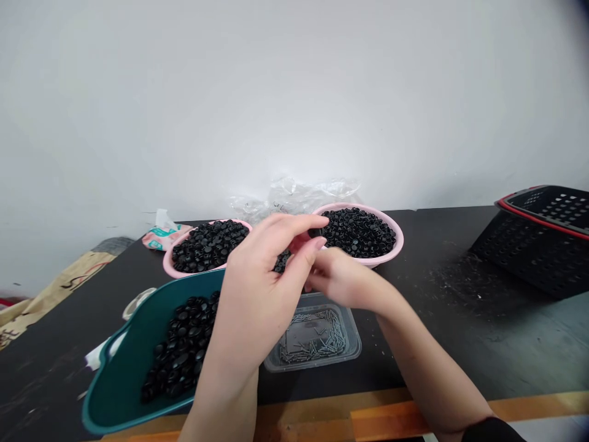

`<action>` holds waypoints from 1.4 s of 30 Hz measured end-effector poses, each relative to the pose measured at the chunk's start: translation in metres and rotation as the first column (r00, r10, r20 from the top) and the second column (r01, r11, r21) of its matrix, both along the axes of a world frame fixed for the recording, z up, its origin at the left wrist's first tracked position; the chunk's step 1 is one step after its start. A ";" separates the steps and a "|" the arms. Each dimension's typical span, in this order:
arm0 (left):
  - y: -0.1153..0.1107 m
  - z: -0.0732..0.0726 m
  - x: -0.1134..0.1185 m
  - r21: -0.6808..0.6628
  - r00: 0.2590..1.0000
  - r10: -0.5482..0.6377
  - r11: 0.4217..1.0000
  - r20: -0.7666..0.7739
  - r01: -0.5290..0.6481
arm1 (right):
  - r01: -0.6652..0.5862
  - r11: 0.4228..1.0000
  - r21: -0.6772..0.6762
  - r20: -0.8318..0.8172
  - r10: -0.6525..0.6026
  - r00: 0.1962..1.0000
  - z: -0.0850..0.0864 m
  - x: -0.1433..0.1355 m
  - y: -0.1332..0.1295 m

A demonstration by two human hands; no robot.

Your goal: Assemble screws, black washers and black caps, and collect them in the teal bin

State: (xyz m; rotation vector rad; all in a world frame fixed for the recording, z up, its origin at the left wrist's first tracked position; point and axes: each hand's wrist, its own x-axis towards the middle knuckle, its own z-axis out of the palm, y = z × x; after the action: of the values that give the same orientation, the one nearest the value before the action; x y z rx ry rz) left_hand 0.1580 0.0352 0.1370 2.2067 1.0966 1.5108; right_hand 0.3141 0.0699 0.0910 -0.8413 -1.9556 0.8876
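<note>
My left hand (262, 276) is raised in the middle, its thumb and fingers curled in a pinch around a small black plastic part (315, 232), mostly hidden by the fingers. Close against it, my right hand (343, 276) has its fingers bent in behind the left thumb; what they grip is hidden. Under both hands is a clear plastic tub (354, 344) holding many small metal pins (317, 344). Beside my left forearm stands a teal scoop-shaped basin (117, 393) with black round caps (184, 337).
Two pink basins (399, 236) of small black parts stand toward the wall. Crumpled clear plastic (299, 196) lies behind them. A black perforated basket (529, 245) with red trim is at the right. A tissue pack (163, 236) and brown paper (59, 288) lie left on the black table (432, 331).
</note>
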 end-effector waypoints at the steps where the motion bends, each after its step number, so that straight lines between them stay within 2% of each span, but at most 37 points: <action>1: -0.002 0.000 -0.001 -0.019 0.999 -0.022 1.000 0.036 0.023 | 0.039 0.999 0.015 -0.062 -0.038 0.997 0.005 0.005 -0.004; 3: -0.006 0.000 -0.002 -0.058 0.993 -0.075 0.995 0.090 0.081 | 0.149 0.988 0.035 -0.309 -0.131 0.942 0.016 0.010 -0.017; 5: -0.010 0.000 -0.003 -0.083 0.984 -0.121 0.988 0.131 0.133 | 0.235 0.971 0.045 -0.558 -0.171 0.812 0.023 0.010 -0.030; 6: -0.011 0.001 -0.002 -0.090 0.980 -0.134 0.985 0.148 0.148 | 0.261 0.964 0.054 -0.632 -0.169 0.756 0.025 0.009 -0.037; 8: -0.014 0.002 -0.001 -0.098 0.976 -0.141 0.982 0.167 0.159 | 0.300 0.949 0.099 -0.678 -0.157 0.718 0.026 0.006 -0.046; 13: -0.017 0.001 0.002 -0.048 0.974 -0.155 0.985 0.163 0.164 | 0.390 0.891 0.233 -0.656 -0.152 0.739 0.024 0.004 -0.055; 17: -0.018 -0.002 0.005 0.050 0.997 -0.056 0.997 0.046 0.054 | 0.390 0.885 0.254 -0.606 -0.168 0.777 0.024 0.003 -0.057; 19: -0.018 -0.002 0.006 0.126 0.999 0.005 0.992 -0.035 0.000 | 0.418 0.863 0.282 -0.582 -0.193 0.790 0.024 0.001 -0.057; 22: -0.017 -0.002 0.007 0.233 0.987 0.104 0.970 -0.121 -0.073 | 0.498 0.794 0.350 -0.551 -0.255 0.795 0.023 -0.001 -0.055; 24: -0.016 -0.003 0.008 0.252 0.980 0.125 0.964 -0.154 -0.083 | 0.536 0.742 0.403 -0.517 -0.299 0.802 0.023 -0.001 -0.053; 29: -0.012 -0.006 0.010 0.328 0.960 0.191 0.938 -0.205 -0.116 | 0.582 0.600 0.549 -0.410 -0.413 0.813 0.023 -0.001 -0.049; 31: -0.010 -0.007 0.010 0.376 0.948 0.227 0.917 -0.222 -0.132 | 0.585 0.567 0.579 -0.386 -0.442 0.810 0.023 0.000 -0.047; 33: -0.008 -0.009 0.009 0.390 0.942 0.249 0.909 -0.227 -0.146 | 0.572 0.599 0.560 -0.367 -0.440 0.820 0.024 0.001 -0.045; 36: -0.005 -0.011 0.009 0.309 0.955 0.245 0.933 -0.166 -0.185 | 0.516 0.728 0.452 -0.339 -0.395 0.854 0.026 0.005 -0.039; 39: 0.000 -0.012 0.011 0.215 0.975 0.197 0.961 -0.102 -0.172 | 0.359 0.900 0.246 -0.320 -0.274 0.907 0.029 0.016 -0.031; 40: 0.001 -0.012 0.012 0.193 0.982 0.165 0.970 -0.090 -0.146 | 0.285 0.942 0.177 -0.322 -0.218 0.921 0.030 0.021 -0.027; 42: 0.005 -0.012 0.013 0.138 0.993 0.099 0.986 -0.062 -0.090 | 0.194 0.978 0.072 -0.284 -0.166 0.944 0.030 0.034 -0.016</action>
State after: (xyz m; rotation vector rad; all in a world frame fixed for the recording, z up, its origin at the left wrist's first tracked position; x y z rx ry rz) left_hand 0.1710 0.0401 0.1251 2.3431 1.1668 1.6036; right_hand 0.3482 0.0540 0.1212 -0.7790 -1.6375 0.7492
